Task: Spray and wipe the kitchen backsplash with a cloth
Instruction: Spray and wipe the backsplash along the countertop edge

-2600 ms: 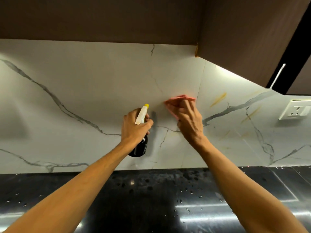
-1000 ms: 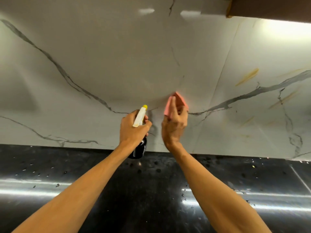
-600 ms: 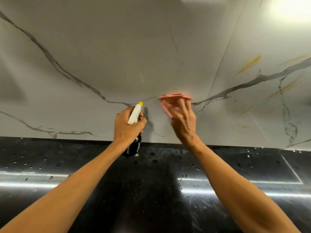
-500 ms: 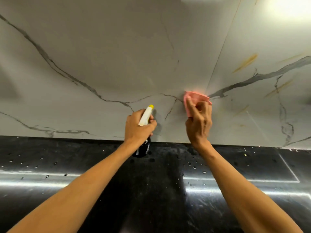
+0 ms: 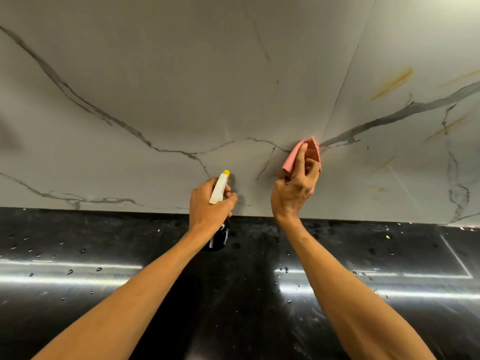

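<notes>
Head view: left hand (image 5: 207, 207) grips dark spray bottle (image 5: 219, 233), contents unseen, above black wet surface (image 5: 78, 255). Right hand (image 5: 294, 189) pinches pink cloth (image 5: 292, 158) against marble backsplash (image 5: 181, 87).

- I see the backsplash (image 5: 181, 74) filling the upper half from 9 round to 3 o'clock: pale marble-look panels crossed by grey veins.
- A thin seam (image 5: 344, 81) between two panels runs up toward 1 o'clock.
- Yellowish streaks (image 5: 392, 84) mark the wall at 2 o'clock.
- The glossy black counter (image 5: 78, 242) spans the lower half, dotted with water droplets (image 5: 70, 271).
- Bright bands of light (image 5: 65, 279) reflect on it at 8 and 4 o'clock.
- A thin white line (image 5: 457, 257) turns a corner on it at 4 o'clock.
</notes>
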